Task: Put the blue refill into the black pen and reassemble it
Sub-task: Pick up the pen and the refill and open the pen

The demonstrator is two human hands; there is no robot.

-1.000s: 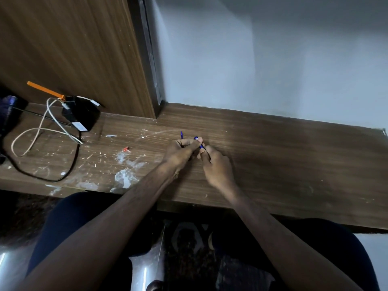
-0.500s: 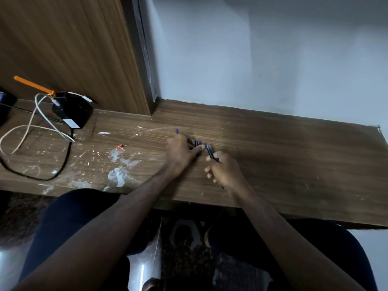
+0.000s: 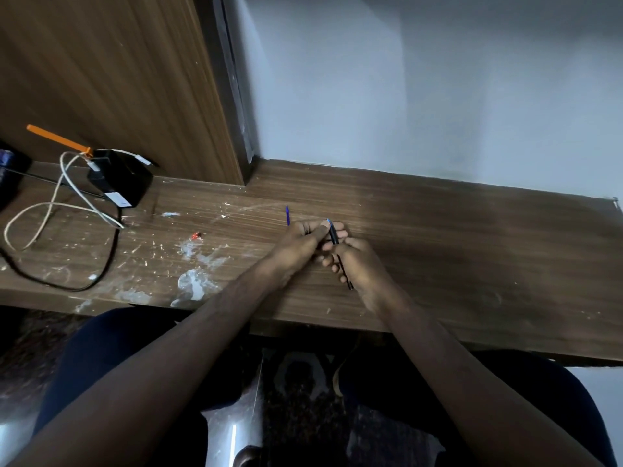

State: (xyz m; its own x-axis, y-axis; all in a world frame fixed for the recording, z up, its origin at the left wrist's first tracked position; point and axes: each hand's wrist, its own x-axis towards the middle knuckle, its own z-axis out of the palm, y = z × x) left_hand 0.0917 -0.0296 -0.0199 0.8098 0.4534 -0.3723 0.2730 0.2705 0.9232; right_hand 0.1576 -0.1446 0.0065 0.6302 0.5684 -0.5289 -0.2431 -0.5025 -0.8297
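Both hands meet over the middle of the wooden desk. My right hand grips the black pen, a thin dark barrel that runs from a bluish tip near my left fingertips down past my right palm. My left hand is closed around the blue refill, whose thin blue end sticks up behind the knuckles; its thumb and forefinger pinch at the pen's upper tip. What sits between those fingertips is too small to tell.
A black adapter with white cable and black cable lies at the left, with an orange stick behind it. White paint smears and a small red bit mark the desk. A wooden panel and grey wall stand behind.
The hands had pulled slightly apart half a second ago, with the pen in my right hand. Now they are together again, my left fingertips at the pen's upper tip.
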